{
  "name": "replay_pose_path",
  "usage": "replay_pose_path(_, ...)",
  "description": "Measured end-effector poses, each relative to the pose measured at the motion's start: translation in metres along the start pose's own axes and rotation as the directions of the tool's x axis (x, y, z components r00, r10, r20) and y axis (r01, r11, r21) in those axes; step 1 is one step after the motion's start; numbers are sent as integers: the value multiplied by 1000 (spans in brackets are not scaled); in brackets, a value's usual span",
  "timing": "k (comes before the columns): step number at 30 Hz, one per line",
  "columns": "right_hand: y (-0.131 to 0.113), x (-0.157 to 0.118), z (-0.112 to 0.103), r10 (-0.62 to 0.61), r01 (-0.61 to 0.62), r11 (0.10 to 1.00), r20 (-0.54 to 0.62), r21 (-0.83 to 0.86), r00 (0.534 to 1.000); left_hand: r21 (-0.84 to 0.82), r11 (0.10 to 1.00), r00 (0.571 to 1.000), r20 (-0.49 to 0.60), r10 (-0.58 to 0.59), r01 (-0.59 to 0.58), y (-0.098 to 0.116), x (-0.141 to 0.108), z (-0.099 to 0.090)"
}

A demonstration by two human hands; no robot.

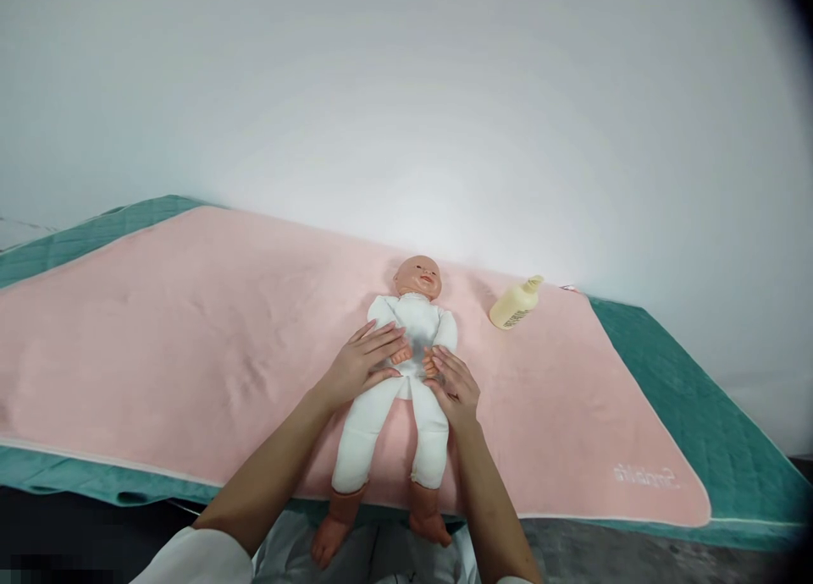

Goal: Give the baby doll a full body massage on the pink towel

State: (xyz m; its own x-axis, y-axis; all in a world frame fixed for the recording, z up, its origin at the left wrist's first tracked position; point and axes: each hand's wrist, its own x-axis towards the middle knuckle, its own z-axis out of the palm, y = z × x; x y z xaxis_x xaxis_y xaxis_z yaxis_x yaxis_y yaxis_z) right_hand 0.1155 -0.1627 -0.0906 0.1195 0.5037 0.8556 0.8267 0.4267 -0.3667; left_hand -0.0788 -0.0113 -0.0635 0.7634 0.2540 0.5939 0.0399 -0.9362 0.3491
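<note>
A baby doll (419, 315) lies on its back, its head toward the wall and its feet hanging past the near edge. Its body is white cloth, while head, hands and feet are flesh-coloured; a grey patch marks its belly. My left hand (365, 360) rests round the doll's side at the left, fingers over its forearm and thumb near its hip. On the opposite side my right hand (456, 385) curls over the doll's other hand, thumb at the hip. Both hands are closed on the doll, though their undersides are hidden.
Under the doll spreads a pink mat (158, 338) over a green quilted pad (686, 381). A pale yellow pump bottle (513, 305) stands tilted in view, right of the doll's head. A plain white wall (406, 101) rises directly behind the mat.
</note>
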Motion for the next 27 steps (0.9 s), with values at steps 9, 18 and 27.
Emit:
replay_pose_path(9,2,5,1,-90,80,992,105,93,990,-16,999,993,114,-31,33,3,3,-1)
replay_pose_path(18,2,1,1,-20,21,997,-20,73,1000,24,1000,1000,11,4,-5,-2,-1,1)
replay_pose_path(27,7,-8,0,506,-492,859,-386,142,772,-101,986,896,-413,-162,132,-6,-6,-3)
